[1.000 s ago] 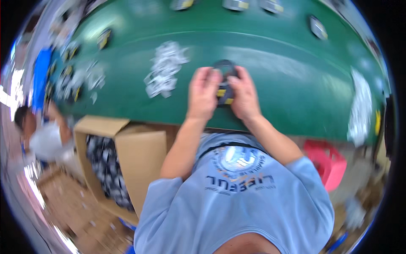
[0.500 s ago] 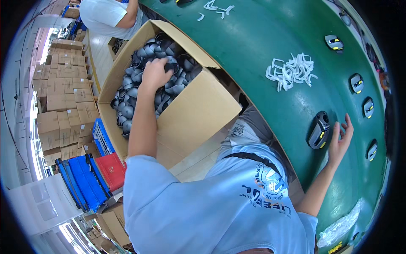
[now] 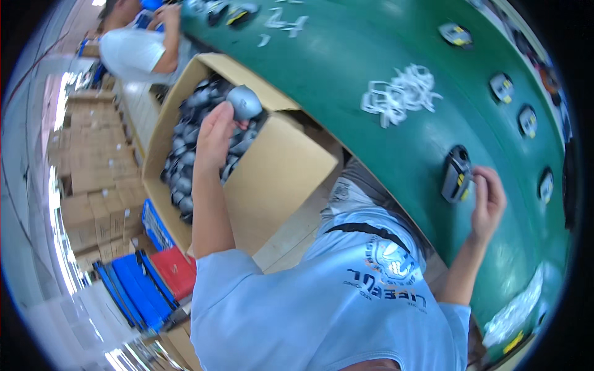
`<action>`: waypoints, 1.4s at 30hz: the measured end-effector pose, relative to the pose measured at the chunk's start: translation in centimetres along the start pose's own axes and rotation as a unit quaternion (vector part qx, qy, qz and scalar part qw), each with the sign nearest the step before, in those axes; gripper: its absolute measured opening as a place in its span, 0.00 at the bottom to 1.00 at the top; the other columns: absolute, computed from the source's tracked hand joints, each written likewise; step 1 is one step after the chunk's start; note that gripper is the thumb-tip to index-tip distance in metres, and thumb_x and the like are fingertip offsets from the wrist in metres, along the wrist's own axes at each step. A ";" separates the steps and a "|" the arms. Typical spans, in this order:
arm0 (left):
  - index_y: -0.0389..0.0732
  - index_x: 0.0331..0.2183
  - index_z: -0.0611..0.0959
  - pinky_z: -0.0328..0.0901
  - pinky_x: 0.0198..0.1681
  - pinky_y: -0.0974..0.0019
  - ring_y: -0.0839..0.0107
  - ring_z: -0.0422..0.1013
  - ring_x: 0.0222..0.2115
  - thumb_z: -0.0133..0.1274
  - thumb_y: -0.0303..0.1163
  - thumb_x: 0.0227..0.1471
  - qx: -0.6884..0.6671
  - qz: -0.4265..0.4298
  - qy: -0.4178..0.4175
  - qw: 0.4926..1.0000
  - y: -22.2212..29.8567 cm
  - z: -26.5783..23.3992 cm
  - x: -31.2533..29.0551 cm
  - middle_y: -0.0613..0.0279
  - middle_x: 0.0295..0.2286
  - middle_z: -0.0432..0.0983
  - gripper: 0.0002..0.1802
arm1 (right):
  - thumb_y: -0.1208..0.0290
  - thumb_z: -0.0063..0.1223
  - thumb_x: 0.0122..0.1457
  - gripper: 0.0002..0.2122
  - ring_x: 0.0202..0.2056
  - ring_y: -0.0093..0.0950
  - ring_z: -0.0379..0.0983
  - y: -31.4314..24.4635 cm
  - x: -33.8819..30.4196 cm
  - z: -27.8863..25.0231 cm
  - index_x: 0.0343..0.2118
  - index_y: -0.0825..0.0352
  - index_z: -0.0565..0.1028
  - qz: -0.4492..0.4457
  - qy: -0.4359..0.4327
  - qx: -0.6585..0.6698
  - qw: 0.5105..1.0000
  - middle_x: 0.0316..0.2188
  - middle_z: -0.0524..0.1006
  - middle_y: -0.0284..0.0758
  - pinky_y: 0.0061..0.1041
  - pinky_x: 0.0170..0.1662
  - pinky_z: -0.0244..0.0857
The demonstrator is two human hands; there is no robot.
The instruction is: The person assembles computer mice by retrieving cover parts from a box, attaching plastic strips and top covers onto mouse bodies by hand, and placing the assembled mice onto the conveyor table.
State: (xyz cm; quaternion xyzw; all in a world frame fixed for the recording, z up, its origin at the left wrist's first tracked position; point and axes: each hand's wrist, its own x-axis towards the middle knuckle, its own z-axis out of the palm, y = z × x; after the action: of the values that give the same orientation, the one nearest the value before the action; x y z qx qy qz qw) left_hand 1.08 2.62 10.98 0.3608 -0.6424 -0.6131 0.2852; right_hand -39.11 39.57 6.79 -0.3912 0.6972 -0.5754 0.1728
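Observation:
My left hand [image 3: 215,133] is closed on a smooth, curved grey plastic cover [image 3: 245,102], held up over an open cardboard box [image 3: 281,173]. Many similar grey covers [image 3: 182,164] lie heaped inside that box. On the green table [image 3: 346,80], a black and grey device with yellow marks [image 3: 456,175] rests near the front edge. Fingers of my right hand [image 3: 489,201] are bent together at the device's right side, gripping its edge; their exact hold is partly hidden.
White bent plastic strips [image 3: 401,96] form a pile on the table. Several similar devices [image 3: 502,88] line the far side. A clear plastic bag [image 3: 513,312] lies at the lower right. Blue crates [image 3: 133,287] stand left of me; another person [image 3: 133,52] sits beyond the box.
My left hand has lifted a grey cover out of the heap. My right hand has moved left to the device and closed at its edge. The view has shifted slightly.

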 end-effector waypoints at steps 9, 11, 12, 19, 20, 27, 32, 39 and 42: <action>0.28 0.43 0.80 0.63 0.41 0.70 0.73 0.68 0.37 0.51 0.34 0.65 -0.021 0.076 -0.320 0.944 1.1 23.8 -0.4 0.58 0.40 0.76 0.16 | 0.69 0.57 0.65 0.14 0.35 0.18 0.75 -3.2 0.5 8.6 0.51 0.69 0.78 0.123 -0.087 0.256 0.955 0.37 0.81 0.31 0.20 0.39 0.70; 0.29 0.42 0.81 0.64 0.42 0.66 0.66 0.69 0.37 0.57 0.38 0.61 0.079 0.152 -0.332 0.928 -0.2 26.5 0.3 0.54 0.40 0.76 0.19 | 0.69 0.56 0.66 0.13 0.31 0.16 0.72 -2.1 -1.0 7.2 0.49 0.69 0.78 0.167 -0.027 0.371 0.913 0.34 0.78 0.28 0.18 0.35 0.68; 0.30 0.42 0.81 0.64 0.43 0.64 0.62 0.70 0.38 0.60 0.41 0.58 0.156 0.235 -0.316 0.906 -0.6 27.9 0.9 0.53 0.41 0.76 0.21 | 0.69 0.55 0.67 0.11 0.29 0.16 0.71 -1.3 -1.9 5.5 0.48 0.68 0.78 0.155 0.016 0.316 0.936 0.32 0.77 0.27 0.18 0.34 0.67; 0.28 0.49 0.76 0.61 0.52 0.51 0.49 0.64 0.46 0.74 0.56 0.34 0.452 0.280 -0.185 0.827 -3.3 36.8 1.0 0.45 0.46 0.69 0.50 | 0.69 0.54 0.68 0.12 0.31 0.19 0.73 2.3 -6.2 -4.3 0.49 0.71 0.77 0.160 0.185 0.292 0.925 0.35 0.78 0.31 0.20 0.37 0.69; 0.28 0.49 0.76 0.61 0.52 0.51 0.49 0.64 0.46 0.74 0.56 0.34 0.451 0.281 -0.186 0.826 -3.1 37.0 1.1 0.45 0.46 0.69 0.50 | 0.69 0.55 0.67 0.11 0.31 0.20 0.73 2.1 -5.9 -3.9 0.47 0.70 0.77 0.154 0.179 0.301 0.924 0.35 0.78 0.30 0.20 0.37 0.69; 0.29 0.52 0.74 0.62 0.52 0.51 0.50 0.64 0.46 0.72 0.51 0.36 0.412 0.314 -0.297 0.802 -2.6 37.8 1.4 0.44 0.45 0.69 0.48 | 0.68 0.59 0.65 0.09 0.31 0.18 0.73 2.5 -3.3 -2.8 0.41 0.68 0.77 0.159 0.124 0.328 0.923 0.32 0.78 0.28 0.17 0.35 0.68; 0.29 0.52 0.74 0.62 0.51 0.51 0.50 0.64 0.45 0.70 0.47 0.39 0.432 0.302 -0.250 0.813 -3.3 39.2 0.6 0.45 0.44 0.69 0.44 | 0.64 0.61 0.64 0.11 0.26 0.15 0.73 3.6 -2.4 -1.9 0.36 0.68 0.79 0.233 0.145 0.280 0.920 0.30 0.79 0.28 0.15 0.26 0.66; 0.33 0.53 0.74 0.65 0.49 0.52 0.50 0.66 0.44 0.67 0.42 0.41 0.389 0.362 -0.296 0.794 -3.7 38.0 2.4 0.46 0.43 0.71 0.39 | 0.61 0.62 0.60 0.13 0.17 0.32 0.69 3.1 -1.7 -4.9 0.29 0.68 0.80 0.110 -0.014 -0.267 0.957 0.17 0.73 0.41 0.32 0.23 0.62; 0.33 0.55 0.73 0.68 0.48 0.52 0.50 0.71 0.43 0.66 0.37 0.41 0.397 0.361 -0.316 0.783 -3.0 37.3 2.6 0.45 0.43 0.73 0.39 | 0.63 0.63 0.58 0.11 0.28 0.33 0.73 3.2 -0.6 -6.4 0.39 0.65 0.80 -0.037 0.056 -0.292 0.954 0.31 0.79 0.38 0.31 0.32 0.68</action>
State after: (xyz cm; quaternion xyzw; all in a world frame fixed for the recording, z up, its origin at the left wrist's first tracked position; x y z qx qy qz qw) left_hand -30.27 22.24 4.63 -0.0300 -0.9662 -0.2362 0.0985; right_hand -44.29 44.34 5.43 -0.4177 0.8280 -0.3741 -0.0097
